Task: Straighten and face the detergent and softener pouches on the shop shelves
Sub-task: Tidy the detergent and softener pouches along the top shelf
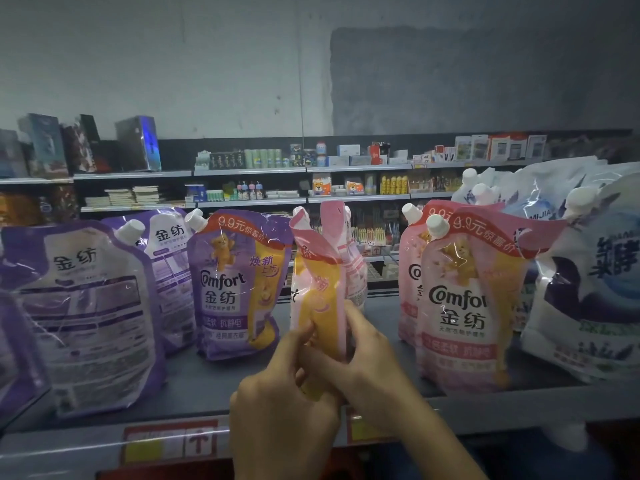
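At the front middle of the shelf (214, 379) is the held pouch (322, 289), pink and yellow, turned edge-on and creased, so its print is hard to read; its foot is hidden behind both hands, and whether it rests on the shelf cannot be told. The left hand (287, 410) is curled round its lower left side; the right hand (367, 351) pinches its lower right edge between thumb and fingers. Just behind it a second pink pouch (355, 268) is mostly hidden, back outward.

Purple pouches (93, 317) number four toward the left end: one cut off by the frame's left edge, two showing their backs, and one (235, 285) facing front, just left of the held pouch. Pink pouches (464, 306) toward the right end number two, one overlapping the other, both facing front. White pouches (595, 289) crowd the right end; three caps show, but the bodies overlap and the frame cuts the nearest, so the count is unsure.

Bare shelf lies between the front-facing purple pouch and the right pink pair, behind and beside the held pouch; a narrow strip runs along the front edge. The price strip (173, 441) under that edge is blurred; the far shelves (249, 171) hold small goods too distant to name.
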`<action>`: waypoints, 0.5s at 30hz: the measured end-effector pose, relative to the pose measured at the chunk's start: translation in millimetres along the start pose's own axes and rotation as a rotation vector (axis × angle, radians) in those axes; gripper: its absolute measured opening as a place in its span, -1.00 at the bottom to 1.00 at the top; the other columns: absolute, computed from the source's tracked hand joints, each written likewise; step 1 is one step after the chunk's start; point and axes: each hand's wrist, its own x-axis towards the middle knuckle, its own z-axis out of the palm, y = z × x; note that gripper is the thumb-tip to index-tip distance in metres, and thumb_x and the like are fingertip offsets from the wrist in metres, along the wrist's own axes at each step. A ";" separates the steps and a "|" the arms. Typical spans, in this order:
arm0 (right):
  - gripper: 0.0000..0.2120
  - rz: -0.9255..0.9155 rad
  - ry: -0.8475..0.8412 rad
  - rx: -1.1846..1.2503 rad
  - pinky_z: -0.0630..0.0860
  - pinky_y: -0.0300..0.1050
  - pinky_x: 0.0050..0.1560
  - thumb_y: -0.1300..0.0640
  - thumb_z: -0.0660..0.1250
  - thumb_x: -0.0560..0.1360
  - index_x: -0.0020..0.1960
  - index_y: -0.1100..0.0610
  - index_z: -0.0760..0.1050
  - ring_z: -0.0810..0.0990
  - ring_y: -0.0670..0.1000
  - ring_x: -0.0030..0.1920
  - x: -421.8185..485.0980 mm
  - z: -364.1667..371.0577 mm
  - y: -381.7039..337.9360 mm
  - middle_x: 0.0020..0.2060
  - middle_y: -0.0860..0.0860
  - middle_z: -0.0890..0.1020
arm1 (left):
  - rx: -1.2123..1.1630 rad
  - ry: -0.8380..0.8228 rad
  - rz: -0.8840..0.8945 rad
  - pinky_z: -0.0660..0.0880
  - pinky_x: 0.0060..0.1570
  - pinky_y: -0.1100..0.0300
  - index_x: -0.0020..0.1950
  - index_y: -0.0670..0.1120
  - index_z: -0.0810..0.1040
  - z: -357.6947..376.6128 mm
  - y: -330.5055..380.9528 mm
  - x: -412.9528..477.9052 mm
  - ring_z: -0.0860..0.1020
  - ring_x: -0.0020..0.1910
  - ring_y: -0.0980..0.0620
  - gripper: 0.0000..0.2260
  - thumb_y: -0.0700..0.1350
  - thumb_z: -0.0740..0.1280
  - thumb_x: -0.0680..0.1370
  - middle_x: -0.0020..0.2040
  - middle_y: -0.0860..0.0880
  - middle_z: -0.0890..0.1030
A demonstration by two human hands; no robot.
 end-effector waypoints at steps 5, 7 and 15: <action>-0.62 0.018 -0.052 0.019 0.71 0.17 0.11 -0.15 0.59 0.48 0.24 -0.12 0.61 0.77 0.04 0.05 4.4 -10.3 -1.9 0.09 0.00 0.75 | -0.060 -0.043 0.024 0.70 -0.17 0.25 0.28 0.44 0.58 0.6 0.7 -1.1 0.66 -0.21 0.44 -0.41 -0.05 0.64 0.37 -0.25 0.35 0.68; -0.64 0.015 -0.037 -0.022 0.70 0.12 0.14 -0.25 0.52 0.50 0.24 -0.20 0.61 0.74 -0.03 0.11 6.1 -14.3 -0.1 0.13 -0.06 0.73 | -0.185 -0.055 0.026 0.69 -0.22 0.26 0.20 0.40 0.63 -3.0 0.4 2.4 0.68 -0.24 0.40 -0.56 -0.02 0.62 0.45 -0.20 0.38 0.70; -0.47 -0.015 0.082 -0.192 0.63 -0.02 0.22 -0.46 0.41 0.40 0.29 -0.28 0.57 0.60 -0.22 0.23 7.0 -14.0 8.3 0.23 -0.25 0.62 | -0.313 -0.203 -0.070 0.62 -0.08 0.32 0.14 0.18 0.64 -12.1 -36.7 56.9 0.71 0.00 0.24 -0.80 0.00 0.51 0.55 0.06 0.21 0.72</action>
